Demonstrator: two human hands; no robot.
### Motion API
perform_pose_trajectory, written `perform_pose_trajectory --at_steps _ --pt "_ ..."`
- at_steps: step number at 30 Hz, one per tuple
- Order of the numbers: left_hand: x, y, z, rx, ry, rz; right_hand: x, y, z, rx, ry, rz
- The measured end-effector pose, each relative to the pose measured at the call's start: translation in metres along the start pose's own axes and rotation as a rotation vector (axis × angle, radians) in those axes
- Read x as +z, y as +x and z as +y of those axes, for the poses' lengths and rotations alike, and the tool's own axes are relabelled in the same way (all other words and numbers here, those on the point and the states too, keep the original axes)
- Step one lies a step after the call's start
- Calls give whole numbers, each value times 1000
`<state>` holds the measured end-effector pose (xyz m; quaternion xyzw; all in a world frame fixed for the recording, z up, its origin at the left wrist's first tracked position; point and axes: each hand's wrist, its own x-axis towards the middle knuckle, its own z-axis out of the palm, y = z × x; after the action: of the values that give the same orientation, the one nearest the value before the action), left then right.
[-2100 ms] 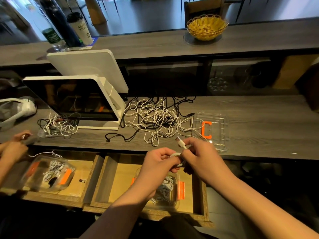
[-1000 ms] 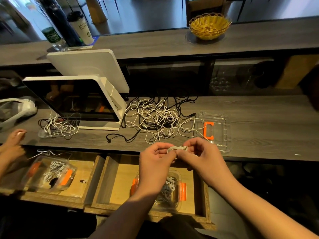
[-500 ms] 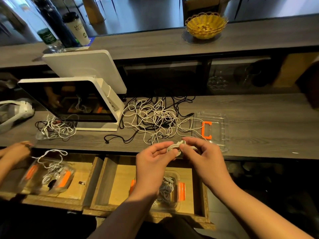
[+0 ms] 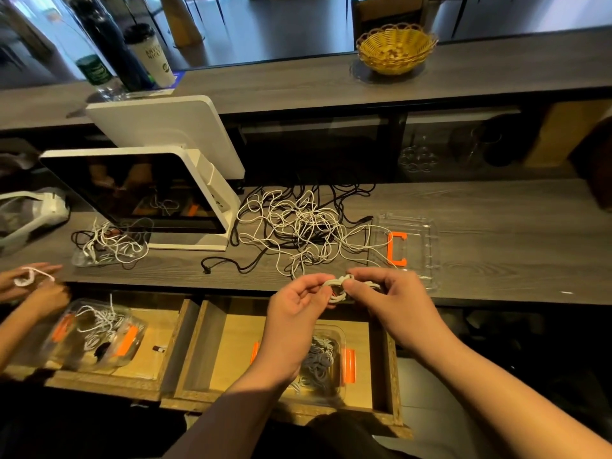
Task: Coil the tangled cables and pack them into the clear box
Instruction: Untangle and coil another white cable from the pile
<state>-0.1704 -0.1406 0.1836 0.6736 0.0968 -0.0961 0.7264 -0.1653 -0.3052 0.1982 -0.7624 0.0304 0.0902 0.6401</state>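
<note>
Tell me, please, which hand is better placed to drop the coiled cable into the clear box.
Probably the left hand: it is directly above the clear box, and both hands pinch the coiled cable.

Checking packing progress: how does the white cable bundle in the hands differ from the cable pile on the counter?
The white cable bundle is small, tightly coiled and pinched between the left hand and right hand; the cable pile sprawls loose and tangled across the counter. The bundle is all white; the pile mixes white and black cables. Both remain outside the clear box.
</note>
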Motion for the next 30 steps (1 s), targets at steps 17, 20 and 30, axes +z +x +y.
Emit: perform_pose_trajectory --at_steps 17,20,30 --pt "-12 -4 -9 -79 -180 -68 -3 3 -5 82 -72 -155" --pt "-10 -6 -13 27 -42 -38 -3 1 -3 98 -69 -157" --pt "-11 -10 -14 171 164 11 3 0 11 146 -61 -147"
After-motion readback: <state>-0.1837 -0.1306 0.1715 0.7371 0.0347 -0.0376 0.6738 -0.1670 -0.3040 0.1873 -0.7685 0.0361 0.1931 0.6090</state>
